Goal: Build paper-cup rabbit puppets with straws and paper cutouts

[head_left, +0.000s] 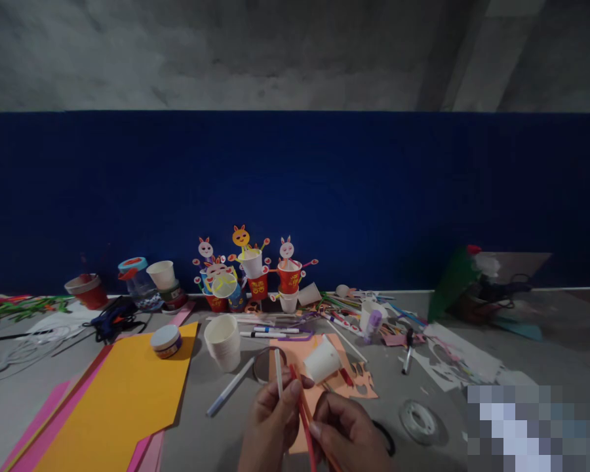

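My left hand (274,419) is closed at the front of the table, pinching the upper ends of a long thin red strip (307,426) and an orange strip beside it. A white stick (278,370) also stands up between its fingers. To the right, my right hand (347,429) has its thumb and fingers pressed on the strips lower down. Just beyond the hands, a white paper cup (322,359) lies on its side on a cut orange sheet (344,344). Stacked white paper cups (223,342) stand to the left, near a capped pen (231,387).
Several cup figures with animal faces (258,283) stand against the blue wall (373,196). Left lie yellow paper (122,387), a small tub (166,341) and a glue gun (114,320). A tape roll (419,421), a marker (408,351) and a glue stick (373,326) are right.
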The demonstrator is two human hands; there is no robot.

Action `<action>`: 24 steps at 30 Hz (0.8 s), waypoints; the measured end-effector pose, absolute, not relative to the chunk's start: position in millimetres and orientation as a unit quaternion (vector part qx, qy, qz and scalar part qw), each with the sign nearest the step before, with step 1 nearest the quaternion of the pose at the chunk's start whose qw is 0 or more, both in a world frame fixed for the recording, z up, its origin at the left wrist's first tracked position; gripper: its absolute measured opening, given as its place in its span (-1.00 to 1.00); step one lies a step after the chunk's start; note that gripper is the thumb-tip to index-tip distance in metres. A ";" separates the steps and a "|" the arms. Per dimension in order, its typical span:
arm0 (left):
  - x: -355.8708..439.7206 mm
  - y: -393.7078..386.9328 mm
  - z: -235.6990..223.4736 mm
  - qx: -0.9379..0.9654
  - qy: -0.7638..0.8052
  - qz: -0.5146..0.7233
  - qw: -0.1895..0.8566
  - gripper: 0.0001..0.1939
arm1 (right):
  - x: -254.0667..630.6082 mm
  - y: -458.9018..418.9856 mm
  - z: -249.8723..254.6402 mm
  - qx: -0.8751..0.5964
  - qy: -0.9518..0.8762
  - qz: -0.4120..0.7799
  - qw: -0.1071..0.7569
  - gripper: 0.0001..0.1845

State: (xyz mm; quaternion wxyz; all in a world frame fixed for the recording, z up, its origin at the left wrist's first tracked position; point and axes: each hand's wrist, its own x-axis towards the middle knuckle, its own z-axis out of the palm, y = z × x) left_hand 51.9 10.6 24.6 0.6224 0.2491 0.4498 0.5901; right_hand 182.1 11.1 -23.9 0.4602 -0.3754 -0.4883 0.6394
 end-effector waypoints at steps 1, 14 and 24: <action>52.3 10.5 25.7 0.253 0.450 0.591 0.620 -0.54 | 183.0 10.8 -23.1 -0.375 -0.489 0.642 0.457 -0.52; 51.8 12.4 19.4 0.281 0.484 0.561 0.610 -0.44 | 176.8 11.7 -28.5 -0.344 -0.466 0.729 0.364 -0.28; 46.8 12.0 27.6 0.235 0.459 0.578 0.632 -0.49 | 182.5 -2.7 -18.3 -0.461 -0.685 0.449 0.342 -0.42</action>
